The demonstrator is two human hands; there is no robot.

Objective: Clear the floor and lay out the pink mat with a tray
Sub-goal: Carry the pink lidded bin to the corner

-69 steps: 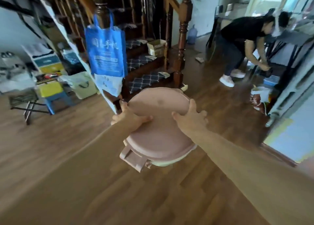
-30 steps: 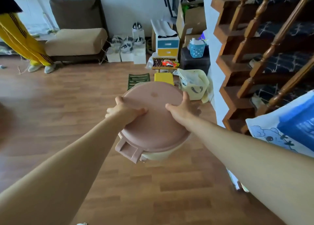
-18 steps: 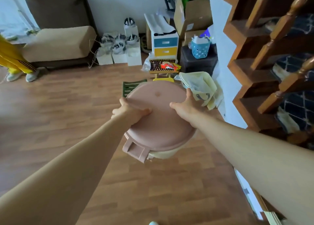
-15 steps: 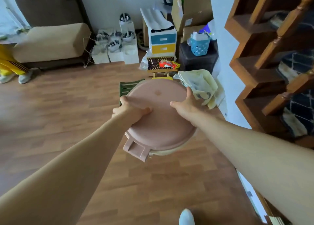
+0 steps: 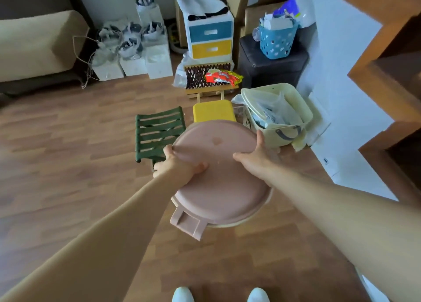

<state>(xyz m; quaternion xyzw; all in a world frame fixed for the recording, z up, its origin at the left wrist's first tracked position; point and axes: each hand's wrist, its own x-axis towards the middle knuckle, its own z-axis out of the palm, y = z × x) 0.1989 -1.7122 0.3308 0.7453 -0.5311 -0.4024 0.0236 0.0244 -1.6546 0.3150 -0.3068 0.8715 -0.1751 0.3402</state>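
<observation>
I carry a round pink lidded container [image 5: 218, 180] above the wooden floor, its cream body showing under the lid and a pink handle tab sticking out at the near edge. My left hand [image 5: 180, 165] grips the lid's left rim, thumb on top. My right hand [image 5: 255, 158] grips the right rim the same way. No pink mat or tray shows in the head view.
Just beyond the container stand a green slatted folding stool [image 5: 157, 133], a yellow stool [image 5: 213, 113] and a cream basket [image 5: 280, 112] full of bags. Behind them are a small drawer unit [image 5: 210, 40], white boxes and a sofa [image 5: 38, 44]. A wooden staircase [image 5: 387, 73] rises at right.
I have turned from the staircase toward the cluttered wall and stepped closer. The stools and basket now lie right past the container, and my feet show at the bottom edge. Both hands keep their grip.
</observation>
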